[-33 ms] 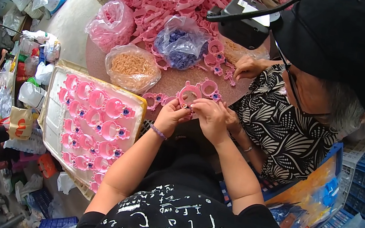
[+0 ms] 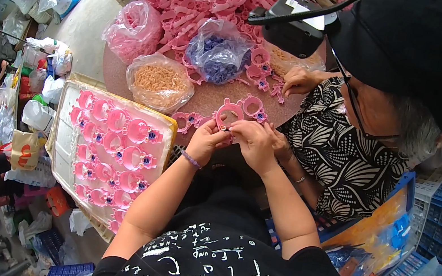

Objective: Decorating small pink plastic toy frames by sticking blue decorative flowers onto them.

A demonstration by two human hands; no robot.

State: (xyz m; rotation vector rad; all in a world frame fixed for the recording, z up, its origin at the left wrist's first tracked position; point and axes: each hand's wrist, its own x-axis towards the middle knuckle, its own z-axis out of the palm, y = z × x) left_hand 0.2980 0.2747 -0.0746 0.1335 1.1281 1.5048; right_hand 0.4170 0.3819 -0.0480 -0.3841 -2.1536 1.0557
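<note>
My left hand [image 2: 208,137] pinches the lower edge of a pink plastic ring-shaped part [image 2: 231,105], held upright over the near table edge. My right hand [image 2: 254,144] has its fingers closed at the same lower edge, beside a small light-coloured detail; whether it holds a separate small piece is hidden. Another pink ring part [image 2: 246,101] with a blue detail lies just behind my right hand. To the left of my left hand lies a further pink part [image 2: 178,120] with a blue detail.
A white tray [image 2: 68,141] at left carries rows of pink parts. Bags of tan pieces [image 2: 160,86], blue pieces [image 2: 218,60] and pink pieces [image 2: 132,33] stand on the table, before a pink pile [image 2: 213,0]. A co-worker [image 2: 363,142] sits close at right, hands near mine.
</note>
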